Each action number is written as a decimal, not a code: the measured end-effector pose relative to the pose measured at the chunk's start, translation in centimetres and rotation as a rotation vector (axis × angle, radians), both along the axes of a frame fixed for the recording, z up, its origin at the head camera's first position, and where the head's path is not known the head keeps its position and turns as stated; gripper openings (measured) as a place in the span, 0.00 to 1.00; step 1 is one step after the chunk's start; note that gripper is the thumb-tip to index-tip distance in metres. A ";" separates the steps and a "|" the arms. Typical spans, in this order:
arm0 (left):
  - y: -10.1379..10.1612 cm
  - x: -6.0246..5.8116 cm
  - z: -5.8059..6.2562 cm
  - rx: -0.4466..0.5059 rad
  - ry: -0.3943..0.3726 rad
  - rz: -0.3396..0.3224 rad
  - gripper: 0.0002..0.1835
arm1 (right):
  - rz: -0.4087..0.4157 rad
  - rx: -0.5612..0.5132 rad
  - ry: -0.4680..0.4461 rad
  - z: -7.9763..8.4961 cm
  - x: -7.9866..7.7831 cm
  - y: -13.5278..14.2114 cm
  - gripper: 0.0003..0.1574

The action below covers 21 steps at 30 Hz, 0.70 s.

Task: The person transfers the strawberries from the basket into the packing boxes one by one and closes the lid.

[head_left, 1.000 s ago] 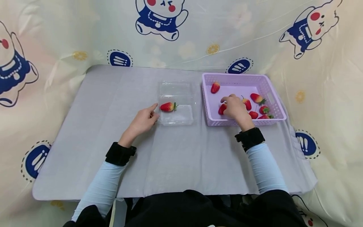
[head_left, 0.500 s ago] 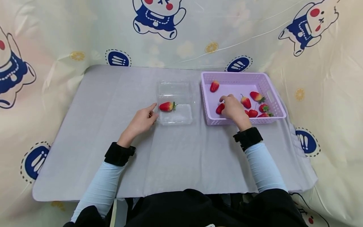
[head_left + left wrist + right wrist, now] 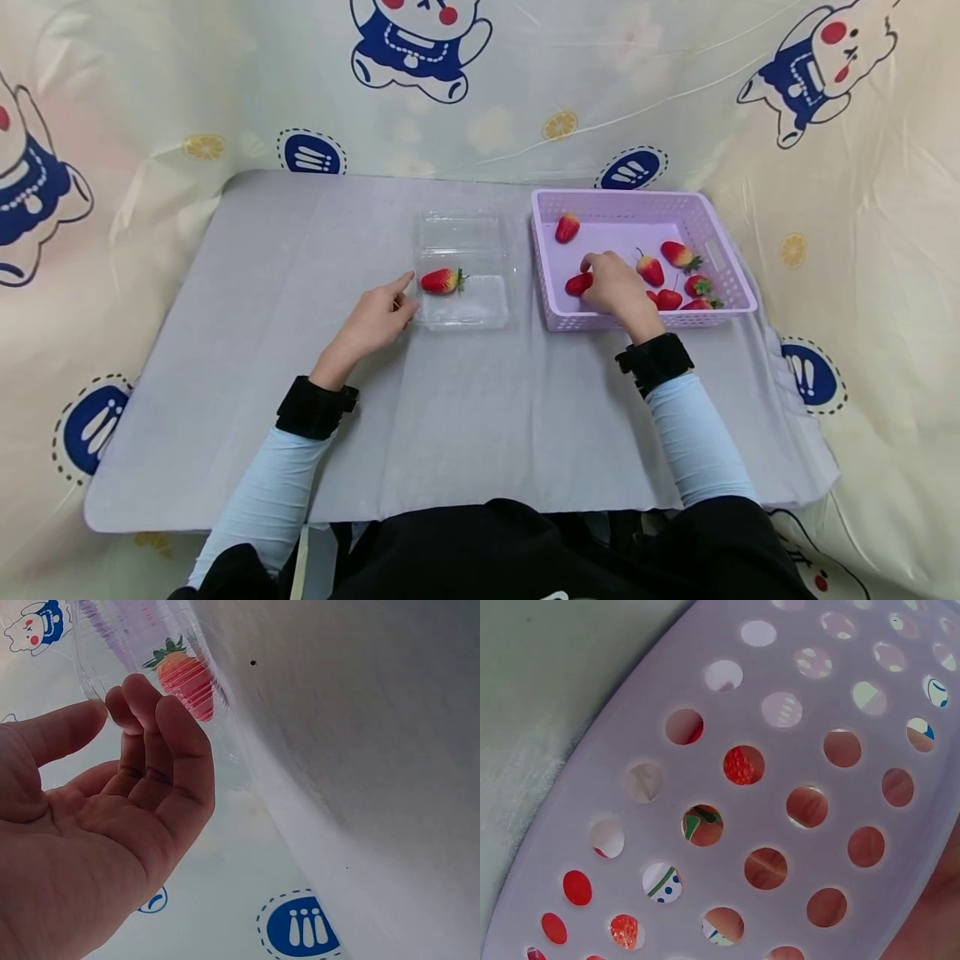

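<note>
My left hand (image 3: 375,318) rests at the left edge of a clear plastic clamshell box (image 3: 483,312), with index finger and thumb against its side. In the left wrist view its bent fingers (image 3: 184,742) hold nothing and stay outside the box wall. One strawberry (image 3: 442,282) lies inside the box, leaves to the right. My right hand (image 3: 618,287) reaches into a purple basket (image 3: 645,212) and pinches a strawberry (image 3: 578,284) near its left side; the leafy end is hidden by the fingers. Through the basket's holes, the right wrist view shows red fruit (image 3: 742,765) and fingers.
Several more strawberries (image 3: 678,255) lie in the basket, mostly right of my hand, with another strawberry (image 3: 567,227) at its back left. A grey cloth covers the table (image 3: 465,433). A printed curtain (image 3: 510,83) hangs behind and at both sides.
The strawberry at my right fingers has shifted slightly left and turned more sideways. The right hand has moved only a little; the left hand stays at the box edge.
</note>
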<state>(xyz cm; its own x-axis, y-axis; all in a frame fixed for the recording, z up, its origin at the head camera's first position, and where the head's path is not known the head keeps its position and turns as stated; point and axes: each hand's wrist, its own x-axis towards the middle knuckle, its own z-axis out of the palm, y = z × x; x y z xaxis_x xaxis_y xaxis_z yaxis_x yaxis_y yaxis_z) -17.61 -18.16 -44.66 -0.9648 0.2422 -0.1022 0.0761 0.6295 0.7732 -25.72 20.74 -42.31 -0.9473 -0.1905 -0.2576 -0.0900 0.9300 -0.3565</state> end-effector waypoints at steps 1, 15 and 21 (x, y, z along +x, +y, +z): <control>0.0 0.0 0.0 0.001 0.000 0.001 0.33 | 0.000 -0.001 0.001 0.0 0.0 0.0 0.27; -0.2 -0.1 0.1 -0.017 -0.010 -0.007 0.33 | -0.018 -0.016 -0.012 -1.0 -0.2 0.1 0.28; -0.1 -0.1 0.2 -0.014 -0.006 0.000 0.33 | -0.001 -0.004 -0.009 -0.5 -0.3 -0.1 0.27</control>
